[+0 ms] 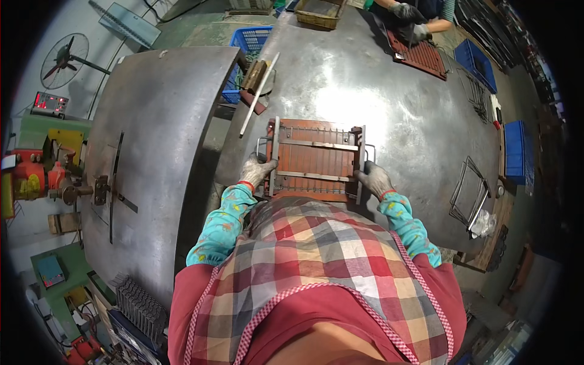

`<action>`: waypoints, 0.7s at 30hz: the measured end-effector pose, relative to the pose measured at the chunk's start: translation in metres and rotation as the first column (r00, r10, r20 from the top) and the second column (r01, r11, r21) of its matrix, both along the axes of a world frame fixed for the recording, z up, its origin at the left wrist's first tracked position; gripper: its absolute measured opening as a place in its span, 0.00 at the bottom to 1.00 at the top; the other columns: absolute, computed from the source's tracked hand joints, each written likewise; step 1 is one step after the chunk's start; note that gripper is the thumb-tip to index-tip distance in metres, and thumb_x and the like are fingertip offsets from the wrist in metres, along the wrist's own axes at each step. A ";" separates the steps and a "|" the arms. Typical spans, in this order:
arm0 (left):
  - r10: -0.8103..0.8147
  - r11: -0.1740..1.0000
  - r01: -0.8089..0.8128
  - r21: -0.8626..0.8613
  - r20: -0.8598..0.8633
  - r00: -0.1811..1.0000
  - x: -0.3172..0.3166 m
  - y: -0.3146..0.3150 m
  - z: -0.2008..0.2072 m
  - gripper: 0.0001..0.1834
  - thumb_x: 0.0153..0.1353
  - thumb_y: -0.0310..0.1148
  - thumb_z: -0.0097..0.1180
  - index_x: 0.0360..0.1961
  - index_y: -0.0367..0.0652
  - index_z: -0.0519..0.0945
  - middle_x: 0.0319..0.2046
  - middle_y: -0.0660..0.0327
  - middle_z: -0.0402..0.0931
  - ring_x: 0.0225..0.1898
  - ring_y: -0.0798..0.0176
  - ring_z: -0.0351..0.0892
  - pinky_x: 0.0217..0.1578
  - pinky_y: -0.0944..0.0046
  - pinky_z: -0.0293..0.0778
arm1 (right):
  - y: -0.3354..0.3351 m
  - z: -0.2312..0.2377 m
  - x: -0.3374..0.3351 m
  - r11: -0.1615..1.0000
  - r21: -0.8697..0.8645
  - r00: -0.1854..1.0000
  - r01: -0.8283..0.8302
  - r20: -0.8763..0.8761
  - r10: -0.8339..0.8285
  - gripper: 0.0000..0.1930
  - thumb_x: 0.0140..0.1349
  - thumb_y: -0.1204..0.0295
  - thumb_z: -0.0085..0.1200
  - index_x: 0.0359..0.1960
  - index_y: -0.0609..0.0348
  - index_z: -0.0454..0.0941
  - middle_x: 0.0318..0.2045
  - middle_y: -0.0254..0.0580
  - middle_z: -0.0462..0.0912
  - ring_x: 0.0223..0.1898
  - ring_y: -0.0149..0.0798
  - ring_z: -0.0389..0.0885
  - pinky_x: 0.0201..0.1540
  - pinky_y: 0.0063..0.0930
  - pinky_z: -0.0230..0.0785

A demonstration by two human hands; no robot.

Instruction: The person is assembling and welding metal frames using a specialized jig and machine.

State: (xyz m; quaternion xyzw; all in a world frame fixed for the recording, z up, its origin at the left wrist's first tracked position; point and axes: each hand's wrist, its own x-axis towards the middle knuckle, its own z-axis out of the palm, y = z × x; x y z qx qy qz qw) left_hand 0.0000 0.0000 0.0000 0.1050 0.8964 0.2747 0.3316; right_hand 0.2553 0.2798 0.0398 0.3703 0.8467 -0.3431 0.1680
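In front of me on the steel table (304, 73) lies a reddish-brown grooved board (313, 163) with thin metal wires across it. Over it sits a metal clamping frame (319, 145), made of two side bars joined by two crossbars, with a bent-rod handle at each side. My left hand (257, 169), in a grey glove, is closed on the frame's left side bar. My right hand (375, 178), gloved too, grips the right side bar below its handle. Some fingertips are hidden by the bars.
A pale rod (260, 94) and a wooden block (254, 76) lie at the table's left edge. Across the table, a co-worker's gloved hands (410, 21) work on another brown board (420, 56). Bent wire frames (469, 191) lie at right. A second steel table (152, 121) stands left.
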 end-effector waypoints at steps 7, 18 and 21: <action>0.049 0.993 -0.053 0.106 0.044 0.998 0.007 0.000 0.008 0.27 0.45 0.48 0.66 0.36 0.35 0.76 0.28 0.56 0.78 0.27 0.61 0.78 0.26 0.62 0.74 | -0.006 -0.009 -0.032 0.971 0.213 0.962 -0.107 0.270 0.047 0.24 0.62 0.52 0.46 0.40 0.66 0.73 0.31 0.57 0.81 0.37 0.55 0.82 0.38 0.48 0.76; 0.022 0.999 -0.023 0.023 0.064 0.998 0.002 0.004 0.008 0.41 0.42 0.55 0.64 0.48 0.31 0.72 0.46 0.42 0.75 0.48 0.45 0.75 0.48 0.54 0.71 | 0.020 -0.025 -0.022 0.902 -0.021 0.867 -0.431 0.267 0.421 0.32 0.62 0.45 0.41 0.38 0.69 0.78 0.33 0.61 0.80 0.39 0.55 0.80 0.47 0.43 0.70; -0.004 1.000 0.003 0.023 0.058 0.998 0.003 0.005 0.008 0.36 0.43 0.52 0.65 0.45 0.32 0.73 0.42 0.46 0.77 0.45 0.47 0.77 0.46 0.55 0.73 | 0.022 -0.035 -0.018 0.885 -0.096 0.827 -0.455 0.322 0.460 0.36 0.61 0.41 0.39 0.41 0.70 0.77 0.36 0.61 0.80 0.42 0.57 0.78 0.51 0.41 0.68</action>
